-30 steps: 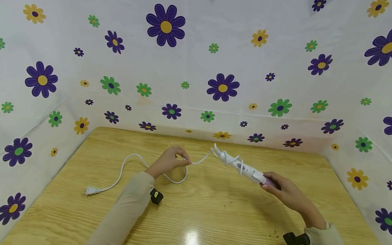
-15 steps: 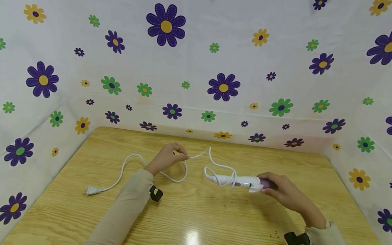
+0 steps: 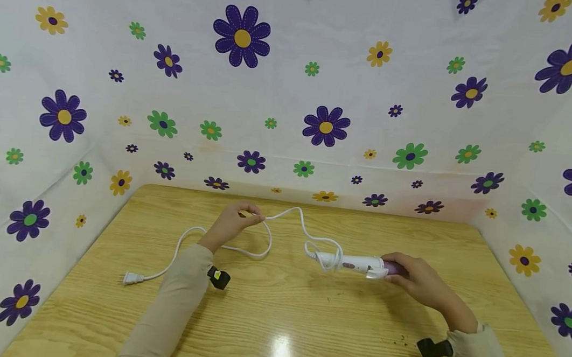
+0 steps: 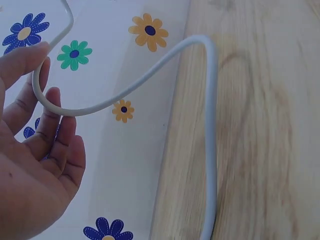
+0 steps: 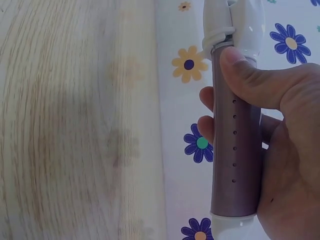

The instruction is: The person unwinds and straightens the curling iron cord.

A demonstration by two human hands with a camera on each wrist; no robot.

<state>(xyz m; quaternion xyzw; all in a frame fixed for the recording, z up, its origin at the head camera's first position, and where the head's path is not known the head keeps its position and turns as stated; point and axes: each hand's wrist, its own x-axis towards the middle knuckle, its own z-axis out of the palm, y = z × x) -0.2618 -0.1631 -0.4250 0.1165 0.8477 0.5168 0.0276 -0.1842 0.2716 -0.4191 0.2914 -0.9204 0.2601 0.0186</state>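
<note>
A white hair styling iron [image 3: 356, 263] with a purple-pink barrel [image 5: 236, 140] is held in my right hand [image 3: 416, 279], whose thumb and fingers wrap the barrel. Its handle points left in the head view, and a loop of its white power cord [image 3: 321, 238] lies loosely around the handle. My left hand [image 3: 232, 223] pinches the cord between thumb and index finger. In the left wrist view the cord [image 4: 210, 125] bends past the other fingers, which are loosely curved. From the left hand, the cord curves back under the wrist to a two-pin plug [image 3: 133, 278] on the table.
The wooden table [image 3: 279, 302] runs back to a white cloth wall [image 3: 271, 80] printed with flowers. Similar cloth closes off both sides. Small dark specks [image 3: 401, 341] lie near the right forearm. A black wrist camera [image 3: 219, 278] sits on the left sleeve.
My left hand has moved left and slightly back, drawing the cord with it. The styling iron has swung from tilted to nearly level, and the cord's wraps around its handle have loosened.
</note>
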